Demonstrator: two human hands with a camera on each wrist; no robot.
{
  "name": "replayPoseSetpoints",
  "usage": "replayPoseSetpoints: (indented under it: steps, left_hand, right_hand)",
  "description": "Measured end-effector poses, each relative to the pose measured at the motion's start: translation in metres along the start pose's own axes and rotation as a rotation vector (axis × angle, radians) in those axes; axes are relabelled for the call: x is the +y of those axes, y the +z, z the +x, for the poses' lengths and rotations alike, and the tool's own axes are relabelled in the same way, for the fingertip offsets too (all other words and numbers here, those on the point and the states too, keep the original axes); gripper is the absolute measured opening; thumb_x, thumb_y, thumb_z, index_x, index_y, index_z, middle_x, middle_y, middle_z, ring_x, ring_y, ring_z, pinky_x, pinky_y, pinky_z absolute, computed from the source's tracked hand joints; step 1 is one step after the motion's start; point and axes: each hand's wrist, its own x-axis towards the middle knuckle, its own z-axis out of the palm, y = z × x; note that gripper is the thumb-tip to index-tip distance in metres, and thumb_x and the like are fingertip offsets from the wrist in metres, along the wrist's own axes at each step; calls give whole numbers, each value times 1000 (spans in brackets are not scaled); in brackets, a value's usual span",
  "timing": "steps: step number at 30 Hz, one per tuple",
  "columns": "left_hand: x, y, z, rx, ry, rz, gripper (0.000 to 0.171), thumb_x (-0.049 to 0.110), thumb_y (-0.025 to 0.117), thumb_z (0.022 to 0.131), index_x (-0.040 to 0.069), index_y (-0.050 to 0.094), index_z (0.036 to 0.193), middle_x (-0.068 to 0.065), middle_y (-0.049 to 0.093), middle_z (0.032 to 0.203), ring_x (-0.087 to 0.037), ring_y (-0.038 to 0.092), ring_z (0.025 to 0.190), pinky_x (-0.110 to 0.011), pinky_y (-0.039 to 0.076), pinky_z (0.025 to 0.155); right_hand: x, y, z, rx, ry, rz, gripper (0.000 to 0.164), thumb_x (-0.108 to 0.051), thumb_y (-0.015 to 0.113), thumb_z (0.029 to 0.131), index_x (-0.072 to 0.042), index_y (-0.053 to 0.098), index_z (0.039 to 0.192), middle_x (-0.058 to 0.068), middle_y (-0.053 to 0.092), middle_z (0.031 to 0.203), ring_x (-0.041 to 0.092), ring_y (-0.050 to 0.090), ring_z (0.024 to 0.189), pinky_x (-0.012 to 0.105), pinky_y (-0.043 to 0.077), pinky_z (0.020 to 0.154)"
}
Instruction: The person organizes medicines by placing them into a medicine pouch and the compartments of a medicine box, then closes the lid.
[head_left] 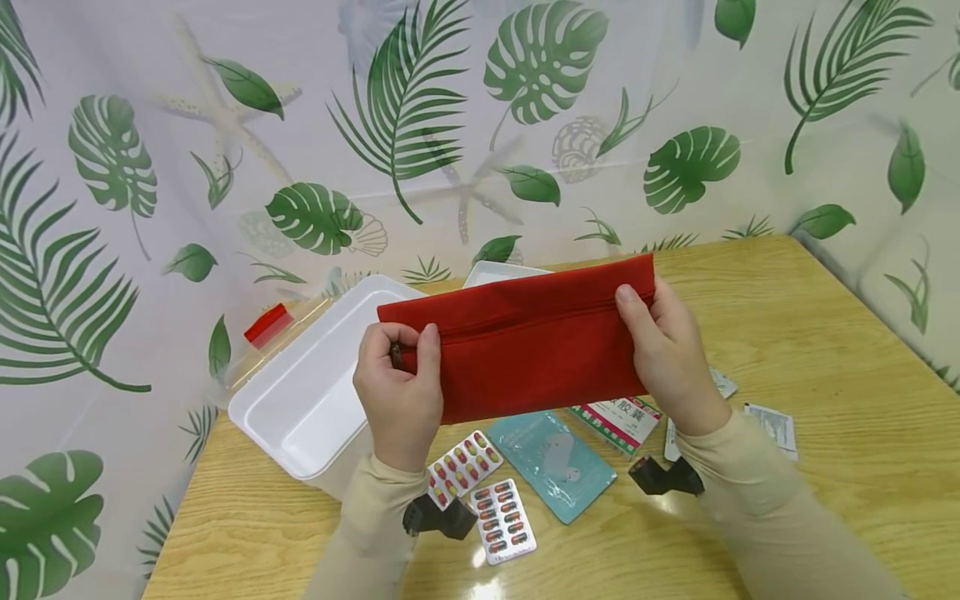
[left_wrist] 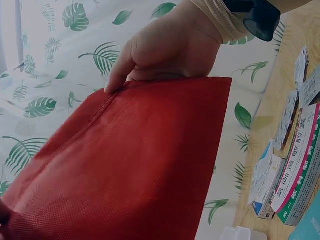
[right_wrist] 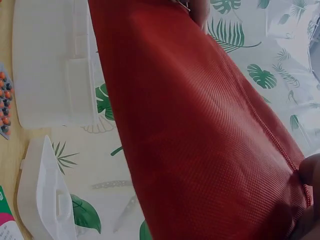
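A flat red zippered pouch (head_left: pixel 532 350) is held up above the table, its zipper running along the upper part. My left hand (head_left: pixel 401 392) grips the pouch's left end, thumb in front and fingers curled near the zipper's end. At the other end, my right hand (head_left: pixel 675 358) pinches the upper right corner, with the thumb (head_left: pixel 636 312) lying by the zipper. In the right wrist view the zipper looks closed along the part that shows. Below the pouch lie two capsule blister packs (head_left: pixel 504 521), a teal packet (head_left: pixel 555 467) and a medicine box (head_left: pixel 618 421), partly covered by the pouch.
An open white plastic bin (head_left: pixel 322 383) stands at the left, its clear lid with a red latch (head_left: pixel 268 325) tilted behind it. A white tray (head_left: pixel 502 272) shows behind the pouch. Small sachets (head_left: pixel 772 429) lie right of my right wrist. A leaf-patterned cloth (head_left: pixel 480 125) hangs behind the table.
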Motion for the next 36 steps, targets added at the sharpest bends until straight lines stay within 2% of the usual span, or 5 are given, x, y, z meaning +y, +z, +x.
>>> replayPoseSetpoints:
  steps: [10, 18, 25, 30, 36]
  left_hand:
    - [2, 2, -2, -54, 34, -7, 16, -3, 51, 88, 4, 65, 85, -10, 55, 90, -19, 55, 82, -33, 50, 62]
    - [1, 3, -5, 50, 111, 22, 10, 0, 63, 85, 3, 72, 87, -12, 59, 91, -20, 59, 84, -35, 55, 61]
    - [-1, 3, -4, 145, 120, 11, 11, -4, 64, 84, -1, 72, 91, -16, 59, 90, -21, 59, 85, -32, 55, 64]
    - [3, 2, -5, 130, 201, -6, 15, -1, 61, 82, 0, 72, 93, -16, 58, 90, -21, 60, 84, -31, 55, 64]
    - [10, 5, -9, 123, 314, -51, 23, 0, 54, 76, 1, 73, 89, -17, 57, 88, -22, 61, 82, -35, 56, 61]
  right_hand:
    - [2, 6, 1, 63, 39, -18, 31, -27, 48, 100, -9, 45, 125, 6, 58, 115, 26, 58, 95, 39, 54, 69]
    - [3, 10, 1, 177, -55, -8, 18, -6, 46, 96, -9, 32, 108, 6, 53, 110, 22, 56, 95, 36, 49, 74]
    - [5, 10, 1, 165, -314, -282, 21, 6, 45, 90, -3, 62, 83, 4, 58, 86, 14, 54, 78, 23, 46, 56]
    - [4, 7, -1, 64, -259, -282, 26, 0, 49, 94, -11, 73, 89, 3, 59, 102, 15, 53, 92, 28, 53, 60]
    - [3, 9, -4, 124, -234, -294, 12, -2, 64, 87, -8, 72, 92, 5, 59, 103, 16, 54, 91, 22, 52, 62]
